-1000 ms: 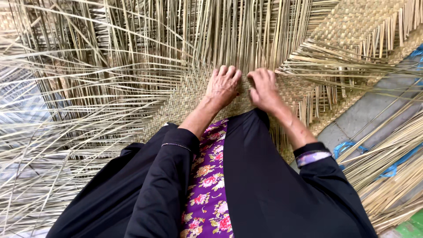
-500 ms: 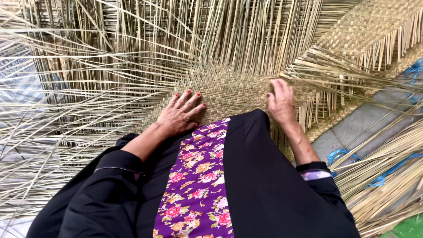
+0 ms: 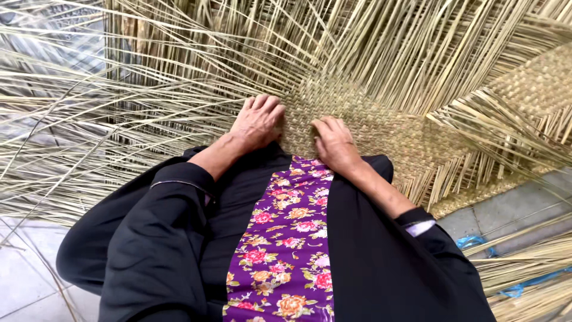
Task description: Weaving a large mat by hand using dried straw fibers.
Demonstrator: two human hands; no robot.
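Observation:
A woven straw mat [image 3: 381,128] lies in front of me, its finished band running to the upper right, with many loose pale strands [image 3: 250,53] fanning out above and to the left. My left hand [image 3: 257,122] rests palm down at the mat's woven edge, fingers slightly spread on the strands. Just right of it, my right hand [image 3: 333,143] presses on the woven part with fingers curled toward the left hand. Whether either hand pinches a strand is hidden. Black sleeves and a purple flowered cloth [image 3: 286,238] cover my lap below.
Grey floor tiles [image 3: 512,211] show at the right and lower left. Bundles of straw tied with blue cord [image 3: 524,280] lie at the lower right. Loose strands [image 3: 71,149] spread across the left side.
Both hands have shifted left along the woven edge and come close together again. The view has moved so the mat's finished band sits further right.

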